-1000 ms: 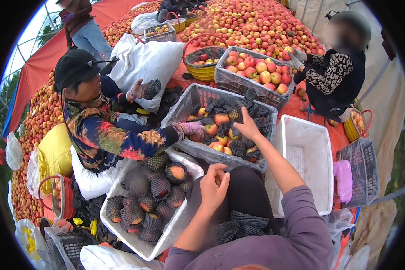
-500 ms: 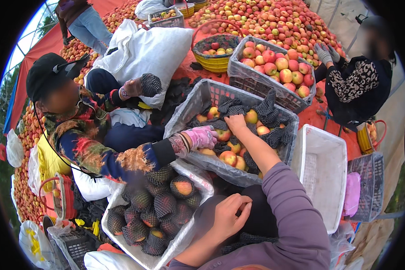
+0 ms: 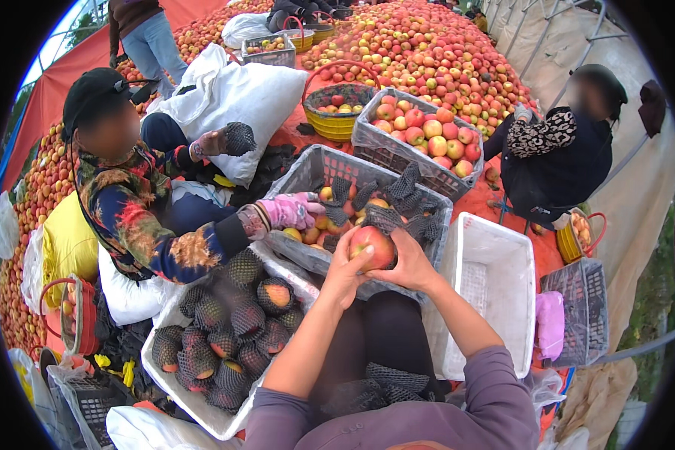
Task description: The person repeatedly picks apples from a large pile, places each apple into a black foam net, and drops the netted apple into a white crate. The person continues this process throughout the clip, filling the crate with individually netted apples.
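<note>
My left hand (image 3: 343, 271) and my right hand (image 3: 414, 264) are closed around a red-yellow apple (image 3: 373, 248), one on each side, above my lap. Just beyond it stands a grey crate (image 3: 296, 171) lined with clear plastic, holding loose apples and black foam net sleeves (image 3: 406, 189). One sleeve lies close behind the apple; whether it touches my fingers I cannot tell. Black netting (image 3: 401, 379) rests on my lap. By my left forearm, a white crate (image 3: 157, 364) holds several apples in black nets (image 3: 244, 319).
At left, a co-worker's pink glove (image 3: 292, 211) reaches over the grey crate; their other hand holds a black net sleeve (image 3: 239, 139). A white crate (image 3: 455, 364) stands at my right. Farther off are an apple-filled crate (image 3: 420, 176), a yellow basket (image 3: 337, 127) and another person (image 3: 566, 142).
My right hand has come back out of the grey crate with an apple. My left hand has risen from my lap to hold it too. The pink glove has lifted off the apples.
</note>
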